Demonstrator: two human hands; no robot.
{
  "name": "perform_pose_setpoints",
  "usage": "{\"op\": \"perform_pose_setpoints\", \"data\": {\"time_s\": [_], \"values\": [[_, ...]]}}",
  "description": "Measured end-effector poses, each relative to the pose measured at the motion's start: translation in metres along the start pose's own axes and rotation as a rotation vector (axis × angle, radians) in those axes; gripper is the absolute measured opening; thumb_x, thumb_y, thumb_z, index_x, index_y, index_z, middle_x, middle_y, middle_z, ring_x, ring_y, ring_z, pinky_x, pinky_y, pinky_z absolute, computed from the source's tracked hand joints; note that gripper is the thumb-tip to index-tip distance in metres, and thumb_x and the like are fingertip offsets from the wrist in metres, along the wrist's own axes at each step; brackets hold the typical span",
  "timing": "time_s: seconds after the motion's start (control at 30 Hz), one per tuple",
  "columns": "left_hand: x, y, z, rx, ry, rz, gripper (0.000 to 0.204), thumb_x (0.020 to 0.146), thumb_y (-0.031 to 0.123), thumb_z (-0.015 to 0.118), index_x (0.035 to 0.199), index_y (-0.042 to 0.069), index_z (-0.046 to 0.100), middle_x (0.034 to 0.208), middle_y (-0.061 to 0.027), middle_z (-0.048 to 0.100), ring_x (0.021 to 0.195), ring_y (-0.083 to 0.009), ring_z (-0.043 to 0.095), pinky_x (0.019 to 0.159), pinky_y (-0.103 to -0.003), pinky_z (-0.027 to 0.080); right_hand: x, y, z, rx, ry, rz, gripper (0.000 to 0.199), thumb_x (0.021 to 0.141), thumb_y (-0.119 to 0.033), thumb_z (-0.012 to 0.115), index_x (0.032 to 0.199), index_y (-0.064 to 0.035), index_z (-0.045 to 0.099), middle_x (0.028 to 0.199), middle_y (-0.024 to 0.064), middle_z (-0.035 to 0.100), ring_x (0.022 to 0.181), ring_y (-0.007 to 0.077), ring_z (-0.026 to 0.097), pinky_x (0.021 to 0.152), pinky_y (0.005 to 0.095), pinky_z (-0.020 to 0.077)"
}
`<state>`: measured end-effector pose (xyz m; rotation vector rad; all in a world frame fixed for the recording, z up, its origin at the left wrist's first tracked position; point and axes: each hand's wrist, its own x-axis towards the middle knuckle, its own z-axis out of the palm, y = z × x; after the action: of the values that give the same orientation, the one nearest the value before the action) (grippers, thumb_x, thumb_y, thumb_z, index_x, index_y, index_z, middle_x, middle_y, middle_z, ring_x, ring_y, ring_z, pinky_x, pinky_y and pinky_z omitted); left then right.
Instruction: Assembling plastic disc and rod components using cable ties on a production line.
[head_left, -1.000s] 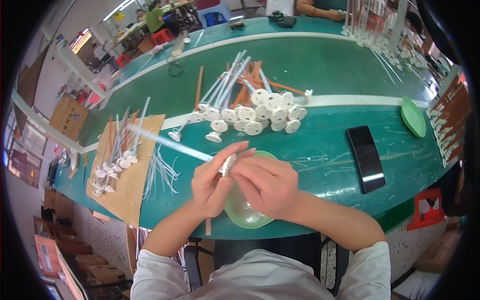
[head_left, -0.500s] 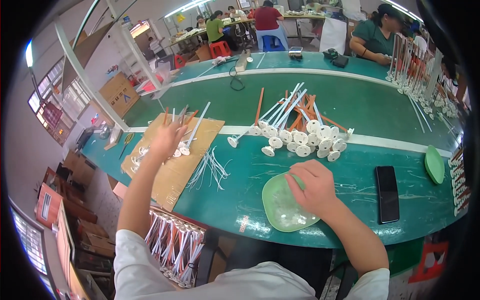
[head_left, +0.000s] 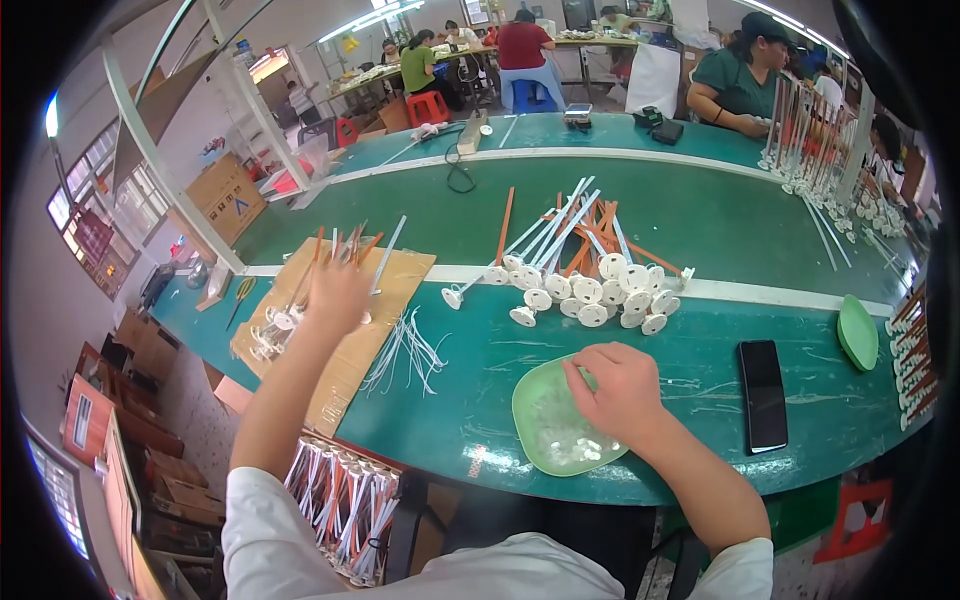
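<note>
My left hand [head_left: 340, 297] is over a sheet of cardboard [head_left: 345, 385] at the left, its fingers smeared by motion. Orange and white sticks with white round discs [head_left: 284, 320] lie around it; whether it grips one is hidden. At the front, my right hand [head_left: 622, 392] rests over the far right rim of a green dish [head_left: 528, 425], fingers curled and thumb pressed in. Small clear pieces [head_left: 575, 450] lie in that dish. What the right fingers hold, if anything, cannot be made out.
A pile of disc-ended sticks [head_left: 590, 290] lies mid-table. Thin white strips [head_left: 405, 352] are beside the cardboard. A black phone [head_left: 763, 397] and a second green dish [head_left: 857, 333] are at the right, scissors [head_left: 241, 298] at the left. A co-worker [head_left: 738, 85] sits across the table.
My left hand has shifted slightly to the right over the cardboard and now looks blurred. My right hand stays at the green dish. The whole view has moved a little.
</note>
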<state>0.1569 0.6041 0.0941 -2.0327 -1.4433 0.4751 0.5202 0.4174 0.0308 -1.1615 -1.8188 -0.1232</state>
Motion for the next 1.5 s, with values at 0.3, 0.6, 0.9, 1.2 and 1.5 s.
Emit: {"op": "perform_pose_setpoints", "data": {"time_s": [0.3,0.6,0.9,1.2,1.5], "values": [[0.055,0.13,-0.035,-0.832,0.632,0.349,0.039,0.089,0.024,0.069,0.122,0.009,0.057,0.102,-0.0142,0.067,0.103,-0.0357,0.063,0.086,-0.048,0.051,-0.002,-0.003,0.005,-0.012,-0.017,0.009,0.01,0.078,-0.011,0.076,0.074,-0.007,0.068,0.075,0.0069,0.07,0.067,0.0255,0.067,0.059,0.0368,0.0547],[0.027,0.131,-0.079,-0.975,0.543,0.303,0.038,0.086,0.003,0.07,0.121,0.005,0.056,0.094,-0.0125,0.067,0.087,-0.0267,0.067,0.08,-0.038,0.053,-0.001,0.006,-0.002,-0.088,0.0,0.065,0.012,0.078,-0.008,0.077,0.085,-0.0041,0.069,0.081,0.0095,0.071,0.071,0.0265,0.068,0.063,0.0366,0.0549],[-0.032,0.202,-0.111,-1.874,0.531,0.516,0.033,0.094,0.005,0.067,0.122,0.0,0.051,0.098,-0.0146,0.074,0.091,-0.0199,0.074,0.08,-0.031,0.056,0.004,0.002,0.002,0.444,0.246,0.27,0.025,0.082,-0.006,0.078,0.105,0.0015,0.07,0.092,0.0153,0.073,0.08,0.0239,0.073,0.066,0.0312,0.0571],[-0.04,0.208,-0.088,-1.493,0.667,0.665,0.058,0.069,-0.001,0.072,0.126,0.001,0.066,0.086,-0.0129,0.072,0.076,-0.0261,0.072,0.074,-0.033,0.056,-0.001,0.003,0.002,0.025,0.139,-0.156,0.027,0.068,0.001,0.079,0.094,-0.0016,0.071,0.079,0.0078,0.068,0.062,0.023,0.064,0.055,0.032,0.0521],[-0.041,0.209,-0.08,-1.43,0.763,0.63,0.055,0.068,0.002,0.076,0.122,0.002,0.068,0.073,-0.0098,0.067,0.061,-0.0256,0.065,0.06,-0.035,0.052,0.005,0.003,0.007,-0.006,0.123,-0.206,0.027,0.065,0.005,0.077,0.091,-0.0012,0.07,0.08,0.0082,0.067,0.064,0.022,0.065,0.053,0.031,0.0518]]}}
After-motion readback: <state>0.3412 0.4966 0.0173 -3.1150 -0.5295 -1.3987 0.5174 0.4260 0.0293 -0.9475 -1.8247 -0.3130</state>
